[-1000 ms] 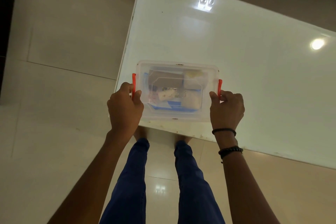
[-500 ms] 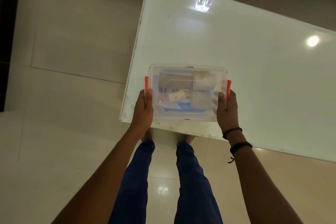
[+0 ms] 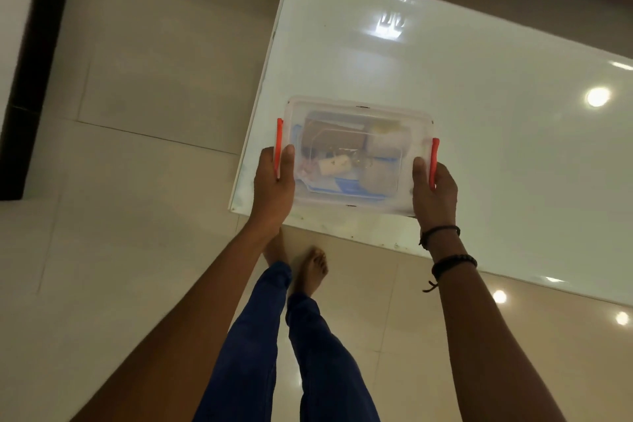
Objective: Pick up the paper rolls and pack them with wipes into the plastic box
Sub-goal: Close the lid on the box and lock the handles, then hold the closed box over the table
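Note:
A clear plastic box (image 3: 356,110) with its lid on and orange side clips sits at the near left corner of the white table (image 3: 479,113). Through the lid I see pale paper rolls (image 3: 385,144) on the right side and a blue wipes pack (image 3: 346,187) along the near wall. My left hand (image 3: 274,187) grips the box's left end, thumb on the lid beside the orange clip (image 3: 279,139). Over at the right end, my right hand (image 3: 433,193) holds the box with its thumb next to the other clip (image 3: 434,161).
The glossy table top reflects ceiling lights. Its near edge and left corner lie just below the box. Beige tiled floor surrounds the table, with my legs and bare feet (image 3: 313,267) below the box. A dark vertical strip (image 3: 30,68) runs along the far left.
Both hands slid from the clips' outer sides to grip the box ends with thumbs on the lid. The view has shifted, so the box appears further right; it stays at the table corner.

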